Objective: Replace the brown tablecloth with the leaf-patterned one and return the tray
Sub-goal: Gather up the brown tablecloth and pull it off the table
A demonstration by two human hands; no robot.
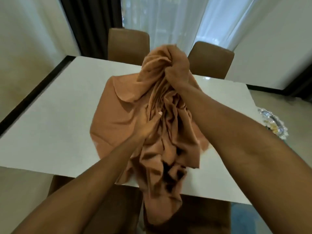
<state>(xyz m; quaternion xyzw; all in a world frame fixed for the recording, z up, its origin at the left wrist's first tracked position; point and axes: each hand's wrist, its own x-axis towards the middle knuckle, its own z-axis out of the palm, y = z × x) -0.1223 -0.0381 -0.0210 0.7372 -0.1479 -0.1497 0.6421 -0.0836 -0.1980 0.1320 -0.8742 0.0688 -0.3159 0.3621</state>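
White dining table with brown chairs by a curtained window

The glossy white table [50, 124] has a dark edge along its left side. Two brown padded chairs [128, 43] [211, 59] stand at its far side, and another chair [211, 217] is tucked under the near edge. Behind them, a dark curtain [91, 22] hangs beside sheer white curtains [168, 19], between cream walls [25, 39].

The counter [50, 132] is white and shiny, with a dark strip along its left edge. The brown tablecloth [118, 119] lies bunched up in the middle. Part of it is lifted, and part hangs over the near edge.
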